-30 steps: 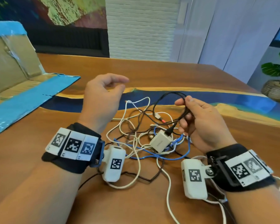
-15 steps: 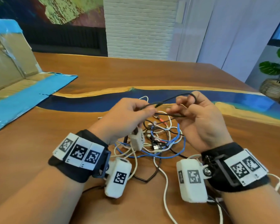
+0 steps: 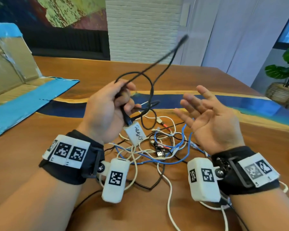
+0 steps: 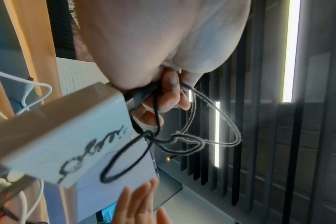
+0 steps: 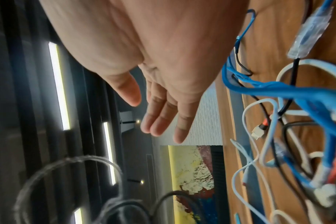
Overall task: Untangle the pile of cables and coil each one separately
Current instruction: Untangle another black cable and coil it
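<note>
Above the tangle, left hand (image 3: pixel 107 107) grips black cable (image 3: pixel 150 84).

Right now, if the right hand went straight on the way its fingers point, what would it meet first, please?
Probably the black cable looping from the left hand; the right hand is open and points up-left toward it, though depth is unclear.

My head camera looks forward and down over both wrists at the table (image 3: pixel 207 77), while each wrist camera sits close under its palm, facing along the fingers toward the ceiling, and all three share the black cable (image 3: pixel 150 90) loops.
</note>
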The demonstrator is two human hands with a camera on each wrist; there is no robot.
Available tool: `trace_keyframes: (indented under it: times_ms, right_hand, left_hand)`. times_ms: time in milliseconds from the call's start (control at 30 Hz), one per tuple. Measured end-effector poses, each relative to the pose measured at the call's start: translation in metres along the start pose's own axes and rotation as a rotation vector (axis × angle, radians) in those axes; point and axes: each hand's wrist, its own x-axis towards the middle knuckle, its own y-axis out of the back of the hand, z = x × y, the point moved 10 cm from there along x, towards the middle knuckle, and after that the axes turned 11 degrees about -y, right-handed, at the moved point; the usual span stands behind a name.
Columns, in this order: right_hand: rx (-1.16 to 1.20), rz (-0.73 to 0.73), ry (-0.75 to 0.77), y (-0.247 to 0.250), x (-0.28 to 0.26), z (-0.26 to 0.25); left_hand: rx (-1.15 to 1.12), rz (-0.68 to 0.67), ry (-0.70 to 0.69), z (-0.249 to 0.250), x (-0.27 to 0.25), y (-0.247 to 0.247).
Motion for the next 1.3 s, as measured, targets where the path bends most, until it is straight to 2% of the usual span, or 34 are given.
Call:
trace_keyframes:
  times_ms: [67, 133, 233, 300, 367, 467, 700, 800, 900, 1000, 1167, 1300]
  right_hand:
    - [-0.221, -0.013, -0.036, -0.006, 0.003, 0.013]
    - [-0.463, -0.111, -0.099, -0.020, -0.001, 0.037]
    - [-0.672, -0.213, -0.148, -0.034, -0.009, 0.060]
    - [-0.657, -0.152, -0.114, -0.032, -0.007, 0.055]
    - [-0.524, -0.091, -0.119, -0.026, -0.005, 0.047]
    - [-0.379, -0.079, -0.126, -0.021, -0.004, 0.038]
    - [-0.473, -0.175, -0.224, -0.029, -0.009, 0.058]
    - [-0.459, -0.128, -0.216, -0.024, -0.006, 0.056]
    - [-0.405, -0.050, -0.190, -0.017, -0.003, 0.053]
    - [-0.388, -0.040, -0.168, -0.017, -0.001, 0.055]
    - [-0.332, -0.104, -0.111, -0.023, -0.003, 0.051]
    - [-0.442, -0.126, -0.091, -0.026, -0.005, 0.051]
  left_hand:
    - [-0.055, 0.004, 0.015, -0.003, -0.001, -0.004]
    - [-0.073, -0.021, 0.038, -0.012, -0.003, -0.011]
    - [-0.073, -0.043, 0.089, -0.025, -0.006, -0.017]
    - [-0.078, -0.070, 0.131, -0.029, -0.010, -0.020]
    - [-0.094, -0.131, 0.186, -0.034, -0.013, -0.023]
    - [-0.083, -0.154, 0.241, -0.040, -0.016, -0.020]
    - [-0.036, -0.150, 0.269, -0.049, -0.019, -0.022]
    - [0.019, -0.226, 0.253, -0.053, -0.019, -0.023]
    - [0.188, -0.278, 0.245, -0.059, -0.020, -0.020]
    - [0.306, -0.245, 0.267, -0.062, -0.020, -0.017]
    - [0.439, -0.217, 0.241, -0.059, -0.019, -0.011]
    - [0.428, -0.177, 0.182, -0.052, -0.015, -0.009]
